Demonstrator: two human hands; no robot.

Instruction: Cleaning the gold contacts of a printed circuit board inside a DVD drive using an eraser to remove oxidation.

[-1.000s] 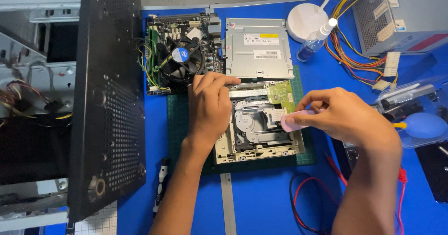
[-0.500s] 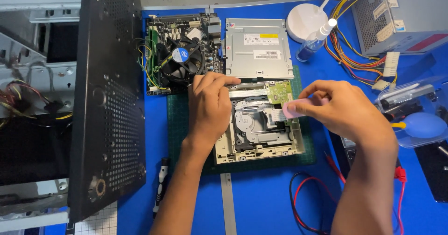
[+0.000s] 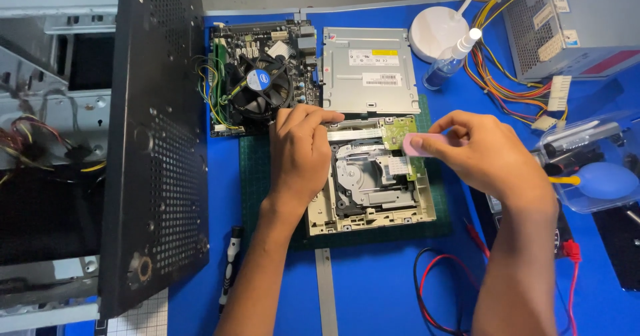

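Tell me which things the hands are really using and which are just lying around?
In use:
- opened disc drive, pressed down by the left hand
- pink eraser, pinched in the right hand over the drive's small green circuit board
- green cutting mat under the drive

Lying about:
- motherboard with fan
- metal drive cover
- spray bottle
- blue air blower
- screwdriver
- computer case

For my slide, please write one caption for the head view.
Left hand steadies an opened optical drive while right hand holds a pink eraser at its green circuit board.
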